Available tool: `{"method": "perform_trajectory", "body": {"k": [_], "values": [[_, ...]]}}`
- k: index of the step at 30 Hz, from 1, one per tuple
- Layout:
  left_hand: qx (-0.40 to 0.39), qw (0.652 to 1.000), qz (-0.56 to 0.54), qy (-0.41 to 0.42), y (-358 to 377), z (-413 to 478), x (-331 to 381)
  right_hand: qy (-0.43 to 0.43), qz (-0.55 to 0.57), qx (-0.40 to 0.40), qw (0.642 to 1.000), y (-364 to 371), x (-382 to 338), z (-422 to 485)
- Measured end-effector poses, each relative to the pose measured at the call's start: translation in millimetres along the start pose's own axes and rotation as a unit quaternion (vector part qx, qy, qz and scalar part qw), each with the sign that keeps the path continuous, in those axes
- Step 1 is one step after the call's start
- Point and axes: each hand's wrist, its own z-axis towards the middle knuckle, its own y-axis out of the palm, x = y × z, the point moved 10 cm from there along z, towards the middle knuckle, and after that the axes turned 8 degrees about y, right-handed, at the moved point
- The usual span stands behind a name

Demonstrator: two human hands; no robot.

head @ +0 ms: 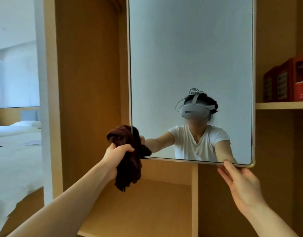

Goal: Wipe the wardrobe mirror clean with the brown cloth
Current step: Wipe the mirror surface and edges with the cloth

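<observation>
A left hand [117,155] grips a bunched brown cloth [128,156] against the wardrobe mirror [190,57]'s lower left corner while the right hand [239,183], fingers straight, steadies its bottom edge; overlapping, firm strokes would probably clean best.

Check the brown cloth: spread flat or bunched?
Bunched: left hand grips the brown cloth as a wad, loose folds hanging below the grip.
</observation>
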Motion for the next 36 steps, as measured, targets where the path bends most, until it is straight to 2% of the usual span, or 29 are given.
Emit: {"method": "perform_trajectory", "body": {"k": [5,10,12,17,21,24,26,28,29,30,31,33,36], "values": [[-0.028,0.997,0.021,0.063,17.4,17.8,52.2,0.014,0.009,0.007,1.0,2.5,-0.5,-4.5],[-0.021,0.989,-0.015,0.142,28.2,35.0,129.6,0.032,0.024,0.03,0.999,2.9,-1.2,-5.1],[-0.041,0.989,-0.013,0.139,29.0,34.5,124.7,0.041,0.026,0.048,0.998,2.1,-0.8,-5.3],[-0.054,0.996,-0.04,0.065,26.4,29.4,58.8,0.058,0.015,0.074,0.995,3.9,2.6,-5.3],[-0.037,0.995,-0.055,0.075,29.3,33.7,66.4,0.055,0.01,0.094,0.994,3.7,-1.3,-10.7],[-0.03,0.989,-0.085,0.121,37.1,40.0,104.5,0.088,-0.054,0.096,0.99,6.9,-2.0,-16.6],[-0.022,0.987,-0.084,0.136,41.2,39.8,120.4,0.12,-0.161,0.088,0.976,11.6,0.7,-21.1],[-0.018,0.989,-0.07,0.13,41.5,38.3,119.0,0.121,-0.296,0.049,0.946,28.3,4.4,-27.5],[-0.018,0.99,-0.066,0.126,40.6,38.1,114.5,0.081,-0.377,0.019,0.922,42.2,2.9,-29.8],[-0.018,0.99,-0.066,0.121,39.3,38.2,109.1,0.003,-0.458,-0.014,0.889,61.2,-1.9,-33.4],[-0.02,0.991,-0.069,0.116,39.1,37.7,103.7,-0.092,-0.532,-0.046,0.84,83.5,-6.6,-42.1],[-0.02,0.991,-0.073,0.108,38.6,36.4,95.3,-0.246,-0.611,-0.104,0.745,124.4,-7.6,-66.8],[-0.021,0.993,-0.07,0.096,36.3,33.4,81.9,-0.354,-0.651,-0.153,0.653,157.8,3.3,-84.6]]}}
